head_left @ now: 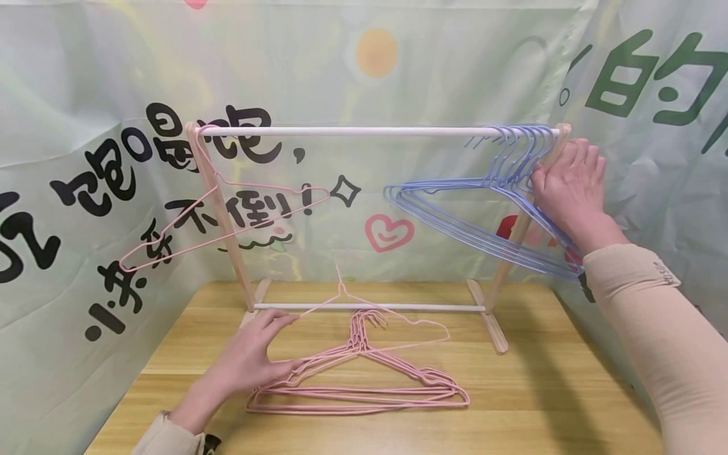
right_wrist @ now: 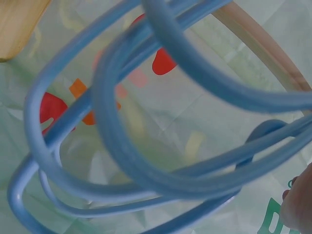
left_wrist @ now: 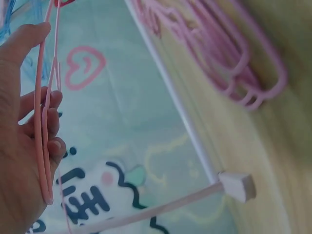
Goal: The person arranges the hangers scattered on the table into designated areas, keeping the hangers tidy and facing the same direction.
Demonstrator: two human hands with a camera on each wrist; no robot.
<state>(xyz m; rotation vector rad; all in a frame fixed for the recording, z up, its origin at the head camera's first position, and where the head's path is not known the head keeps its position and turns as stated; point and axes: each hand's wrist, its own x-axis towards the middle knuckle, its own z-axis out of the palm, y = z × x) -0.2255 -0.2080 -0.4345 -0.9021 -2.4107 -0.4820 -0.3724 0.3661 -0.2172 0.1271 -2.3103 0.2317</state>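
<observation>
My left hand [head_left: 256, 351] holds a thin pink hanger [head_left: 421, 323], its hook pointing up, above a pile of pink hangers [head_left: 364, 407] on the table. In the left wrist view, fingers curl loosely about that hanger's pink wire [left_wrist: 39, 112]. My right hand [head_left: 574, 183] is up beside the right post of the rack, fingers pointing upward and thumb against the necks of several blue hangers [head_left: 455, 224] hooked on the rod. Blue wire ends [right_wrist: 107, 112] fill the right wrist view, where only a bit of the hand shows at the right edge.
The rack's white top rod [head_left: 352, 131] runs between two wooden posts [head_left: 227, 234], with a lower bar [head_left: 318, 308] near the wooden table [head_left: 512, 404]. One pink hanger [head_left: 267, 224] hangs at the rod's left end. A printed cloth [head_left: 318, 63] hangs behind.
</observation>
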